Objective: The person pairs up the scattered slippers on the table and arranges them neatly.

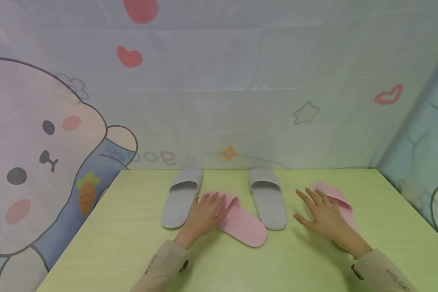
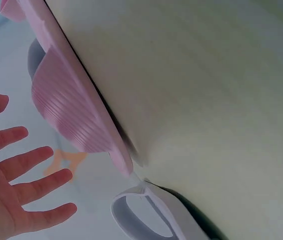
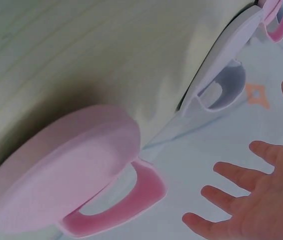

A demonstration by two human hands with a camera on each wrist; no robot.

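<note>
Two pink slippers (image 1: pixel 242 223) (image 1: pixel 336 199) lie among two grey slippers (image 1: pixel 180 196) (image 1: pixel 268 196) on a pale green surface (image 1: pixel 131 243), the four in a loose row near its far edge. The left hand (image 1: pixel 206 213) hovers over or rests on the strap end of the middle pink slipper, fingers spread and gripping nothing; the right hand (image 1: pixel 325 215) is likewise flat and spread above the outer pink one, contact unclear. The slippers look like light, soft foam with ribbed straps, likely to flex rather than slip. The strap arch or the sole's edge looks the surest hold. A cartoon-printed cloth (image 1: pixel 44 142) hangs behind.
</note>
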